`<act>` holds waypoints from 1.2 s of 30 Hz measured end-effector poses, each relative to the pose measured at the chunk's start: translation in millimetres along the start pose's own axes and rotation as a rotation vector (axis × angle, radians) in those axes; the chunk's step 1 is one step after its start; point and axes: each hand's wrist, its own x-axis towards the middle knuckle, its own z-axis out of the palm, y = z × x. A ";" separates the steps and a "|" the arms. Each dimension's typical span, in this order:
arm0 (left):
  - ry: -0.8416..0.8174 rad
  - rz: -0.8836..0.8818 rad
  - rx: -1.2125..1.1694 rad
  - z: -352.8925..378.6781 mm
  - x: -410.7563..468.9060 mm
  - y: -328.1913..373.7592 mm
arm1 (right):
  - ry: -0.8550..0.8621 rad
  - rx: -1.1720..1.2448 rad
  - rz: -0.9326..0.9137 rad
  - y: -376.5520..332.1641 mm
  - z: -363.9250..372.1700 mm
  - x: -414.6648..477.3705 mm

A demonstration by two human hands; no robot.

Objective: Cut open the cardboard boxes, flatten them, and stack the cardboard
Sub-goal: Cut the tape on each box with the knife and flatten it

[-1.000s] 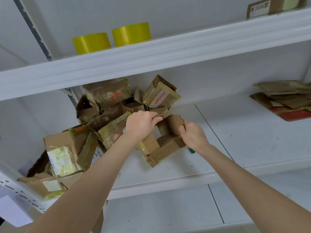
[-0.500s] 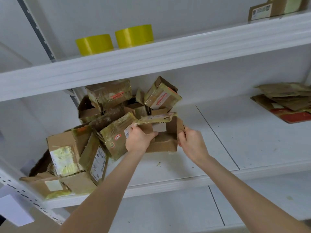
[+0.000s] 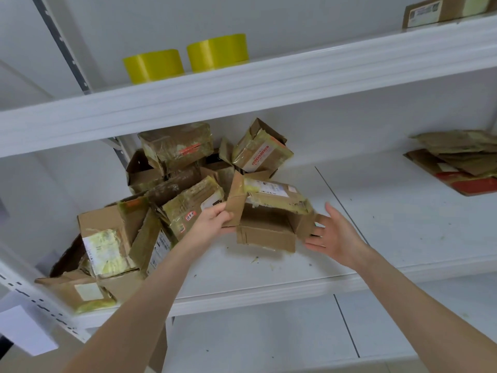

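An opened brown cardboard box (image 3: 266,232) with torn tape and a white label on top stands on the white middle shelf (image 3: 390,224), its open side facing me. My left hand (image 3: 215,220) grips its left flap, fingers curled round the edge. My right hand (image 3: 336,232) is off the box, fingers spread, just to the right of its right flap. A pile of taped cardboard boxes (image 3: 150,200) fills the shelf's left end. Flattened cardboard (image 3: 460,162) is stacked at the shelf's far right.
Two yellow tape rolls (image 3: 185,60) sit on the upper shelf (image 3: 242,87), with another box (image 3: 441,9) at its right end. Small scraps litter the middle shelf. A lower shelf (image 3: 255,335) shows beneath my arms. A perforated upright runs along the left.
The box has turned so its open side faces me. My right hand let go of the right flap and opened; my left hand shifted to the left flap.
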 end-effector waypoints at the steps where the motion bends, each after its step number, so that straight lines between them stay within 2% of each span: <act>1: -0.014 0.005 -0.017 -1.0 -0.1 -2.2 | 0.001 -0.033 0.020 -1.6 -1.4 1.7; 5: -0.186 0.091 0.033 -2.2 -4.3 -0.5 | 0.061 -0.333 -0.035 -8.3 8.3 1.4; 9: -0.265 0.020 -0.006 -9.8 -4.5 3.3 | 0.105 -0.320 -0.142 -8.5 18.6 4.0; 11: -0.194 -0.038 0.061 -10.1 -3.6 2.7 | 0.129 -0.298 -0.203 -5.4 24.3 4.5; 14: 0.020 -0.081 0.094 -2.4 1.5 2.4 | 0.124 -0.250 -0.286 3.1 36.2 5.9; 21: 0.237 -0.056 0.108 3.4 8.7 -9.3 | 0.070 -0.291 -0.424 12.1 45.0 6.2; 27: 0.266 0.065 0.212 10.2 4.8 -15.0 | -0.032 -0.340 -0.421 -5.8 38.5 1.6; 32: 0.288 0.227 0.477 8.1 3.2 -16.9 | 0.014 -0.192 -0.207 -22.0 23.8 3.3; 36: 0.249 0.368 0.635 14.8 0.1 -17.2 | 0.153 -0.600 -0.193 -34.9 38.6 10.3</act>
